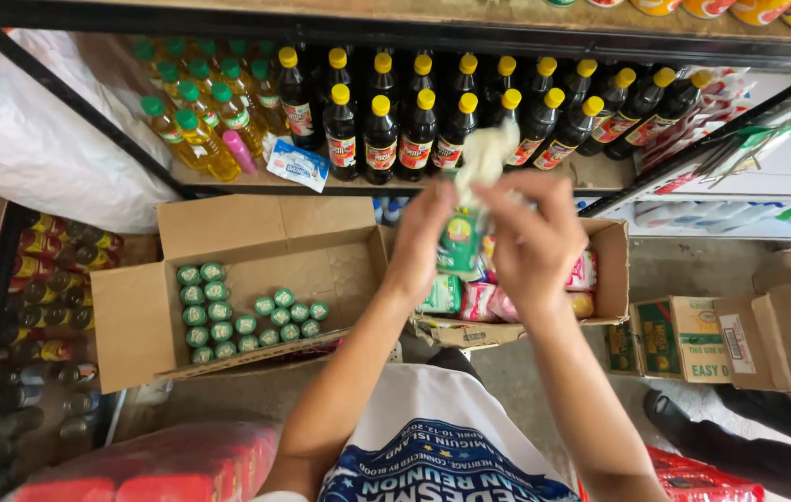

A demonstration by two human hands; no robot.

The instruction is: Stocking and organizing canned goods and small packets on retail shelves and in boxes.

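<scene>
Centrally in the head view, the left hand and right hand both pinch a small green-labelled bottle, wiping it with a pale cloth bunched at its top. Below it sits an open carton of packets; left of centre, another carton keeps green-capped bottles upright, facing a shelf of dark, yellow-capped bottles.

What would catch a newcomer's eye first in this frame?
Dead centre, the left hand and right hand hold a small green bottle under a pale cloth. Behind them a shelf carries rows of dark bottles with yellow caps. Lower left, an open box holds green-capped bottles.
</scene>
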